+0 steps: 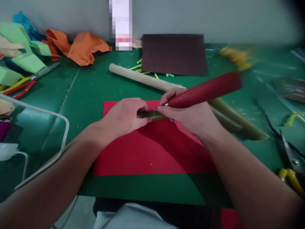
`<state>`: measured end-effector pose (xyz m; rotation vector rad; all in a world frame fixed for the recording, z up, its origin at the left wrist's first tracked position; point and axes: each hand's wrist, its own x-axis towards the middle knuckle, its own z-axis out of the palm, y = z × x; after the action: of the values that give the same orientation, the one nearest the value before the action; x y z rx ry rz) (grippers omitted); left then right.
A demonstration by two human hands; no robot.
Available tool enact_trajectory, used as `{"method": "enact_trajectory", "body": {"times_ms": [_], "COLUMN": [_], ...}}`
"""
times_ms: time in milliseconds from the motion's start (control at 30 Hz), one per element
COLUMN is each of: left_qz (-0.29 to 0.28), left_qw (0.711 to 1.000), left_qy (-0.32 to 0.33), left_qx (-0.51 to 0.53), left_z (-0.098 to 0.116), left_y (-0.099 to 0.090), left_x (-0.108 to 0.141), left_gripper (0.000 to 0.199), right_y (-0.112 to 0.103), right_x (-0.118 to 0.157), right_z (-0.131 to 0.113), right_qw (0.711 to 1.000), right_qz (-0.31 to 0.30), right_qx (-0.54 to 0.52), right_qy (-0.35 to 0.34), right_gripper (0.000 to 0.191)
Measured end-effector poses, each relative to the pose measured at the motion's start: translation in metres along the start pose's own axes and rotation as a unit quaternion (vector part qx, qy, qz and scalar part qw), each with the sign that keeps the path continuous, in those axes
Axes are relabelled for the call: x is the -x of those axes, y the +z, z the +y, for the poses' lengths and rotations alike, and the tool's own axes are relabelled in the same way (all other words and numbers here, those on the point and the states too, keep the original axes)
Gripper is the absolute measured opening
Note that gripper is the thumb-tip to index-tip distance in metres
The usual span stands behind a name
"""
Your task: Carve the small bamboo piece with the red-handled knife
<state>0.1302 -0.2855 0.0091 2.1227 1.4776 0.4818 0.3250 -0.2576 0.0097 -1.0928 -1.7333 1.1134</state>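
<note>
A red sheet point(143, 152) lies on the green table point(143, 187). Over its upper part my left hand point(126, 116) is closed around the left end of a short olive-green piece point(156, 115). My right hand point(188, 116) grips a tool with a thick red handle point(207, 90), which slants up to the right. The tool's metal collar is near my right fingertips, and its tip is at the green piece; the exact contact is too small to tell. My right fingers also lie against the green piece's right part.
Behind my hands lie a wooden rod point(143, 78) and a dark brown sheet point(175, 54). Olive-green strips point(238, 122) and scissors point(292, 159) are at the right. Orange paper point(85, 47), red-handled scissors point(26, 89) and a white cable point(65, 133) are at the left.
</note>
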Motion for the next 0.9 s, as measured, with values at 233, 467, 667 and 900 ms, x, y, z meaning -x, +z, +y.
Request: {"method": "enact_trajectory", "body": {"times_ms": [233, 467, 667, 900], "left_qz": [0.007, -0.01, -0.016, -0.016], "left_qw": [1.0, 0.998, 0.998, 0.998], "left_qy": [0.014, 0.008, -0.011, -0.013], "left_qx": [-0.022, -0.06, -0.058, -0.053], "left_z": [0.002, 0.005, 0.008, 0.008], "left_y": [0.0, -0.001, -0.003, -0.003], "left_x": [0.0, 0.002, 0.003, 0.002], "left_gripper": [0.016, 0.021, 0.025, 0.025], "right_y": [0.009, 0.016, 0.022, 0.026], "right_x": [0.001, -0.001, -0.003, -0.007], "right_z": [0.002, 0.007, 0.006, 0.001], "right_qw": [0.997, 0.993, 0.99, 0.993], "right_qz": [0.068, 0.108, 0.13, 0.113], "right_qx": [-0.031, 0.036, 0.051, 0.046], "right_qy": [-0.006, -0.01, -0.022, -0.008], "right_gripper": [0.024, 0.019, 0.022, 0.023]}}
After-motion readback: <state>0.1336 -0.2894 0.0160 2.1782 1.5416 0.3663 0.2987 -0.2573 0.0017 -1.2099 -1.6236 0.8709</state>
